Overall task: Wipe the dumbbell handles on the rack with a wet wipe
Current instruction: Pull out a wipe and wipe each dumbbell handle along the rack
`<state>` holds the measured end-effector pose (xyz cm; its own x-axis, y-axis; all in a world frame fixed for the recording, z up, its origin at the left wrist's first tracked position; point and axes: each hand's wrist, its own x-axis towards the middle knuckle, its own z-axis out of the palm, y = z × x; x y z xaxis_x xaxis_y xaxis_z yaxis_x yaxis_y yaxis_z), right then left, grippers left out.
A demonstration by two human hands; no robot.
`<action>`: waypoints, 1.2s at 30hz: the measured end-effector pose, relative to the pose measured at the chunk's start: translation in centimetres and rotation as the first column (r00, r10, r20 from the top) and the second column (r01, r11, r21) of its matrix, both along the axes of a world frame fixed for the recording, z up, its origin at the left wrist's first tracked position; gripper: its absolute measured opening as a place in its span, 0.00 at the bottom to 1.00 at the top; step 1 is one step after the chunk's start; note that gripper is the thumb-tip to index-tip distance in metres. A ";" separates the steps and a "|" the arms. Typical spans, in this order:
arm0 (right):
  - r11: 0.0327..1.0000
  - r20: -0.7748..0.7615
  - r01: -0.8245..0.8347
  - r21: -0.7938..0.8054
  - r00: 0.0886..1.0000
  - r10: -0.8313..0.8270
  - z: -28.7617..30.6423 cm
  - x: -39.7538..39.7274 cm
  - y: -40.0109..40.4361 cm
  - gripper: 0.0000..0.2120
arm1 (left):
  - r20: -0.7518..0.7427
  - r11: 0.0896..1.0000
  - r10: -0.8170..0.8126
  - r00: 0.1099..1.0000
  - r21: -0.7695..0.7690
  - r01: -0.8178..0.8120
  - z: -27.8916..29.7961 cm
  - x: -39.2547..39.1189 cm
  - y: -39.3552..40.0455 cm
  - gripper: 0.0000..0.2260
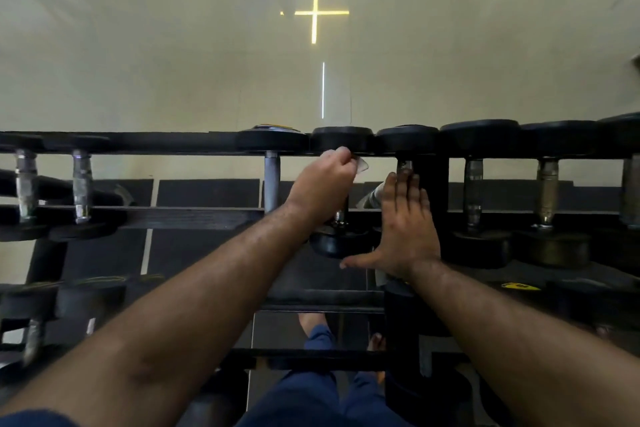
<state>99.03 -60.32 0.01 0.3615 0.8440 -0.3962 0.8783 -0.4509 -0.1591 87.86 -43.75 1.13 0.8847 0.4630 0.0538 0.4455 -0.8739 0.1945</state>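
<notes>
L hand (pixel 323 184) is gripping a crumpled pale wet wipe (pixel 362 165) round a dumbbell handle (pixel 339 215); just beside it, R hand (pixel 403 232) is lying flat, fingers straight, holding nothing.

You can read no text here. A yellow label (pixel 520 286) sits on the lower rack (pixel 485 274) at your right, but its dark print is too blurred.
</notes>
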 end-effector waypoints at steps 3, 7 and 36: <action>0.999 0.015 -0.010 0.044 1.000 0.009 -0.4 0.3 -0.3 0.87 | -0.222 0.985 -0.170 0.960 -0.073 0.158 0.3 1.6 -1.5 0.09; 0.997 0.010 -0.033 0.075 0.999 0.033 -0.8 0.5 -0.6 0.86 | -0.516 0.911 -0.236 0.823 -0.413 0.002 2.7 1.6 -2.5 0.04; 0.987 0.064 -0.117 0.114 0.992 0.111 -1.7 0.7 -1.1 0.82 | -0.347 0.713 0.199 0.916 -0.591 -0.379 4.8 -3.3 1.5 0.06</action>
<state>99.77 -61.41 -1.65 0.2793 0.9203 -0.2738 0.9320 -0.3284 -0.1532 84.52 -42.27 5.88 0.6424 0.5422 -0.5416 0.7644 -0.4033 0.5031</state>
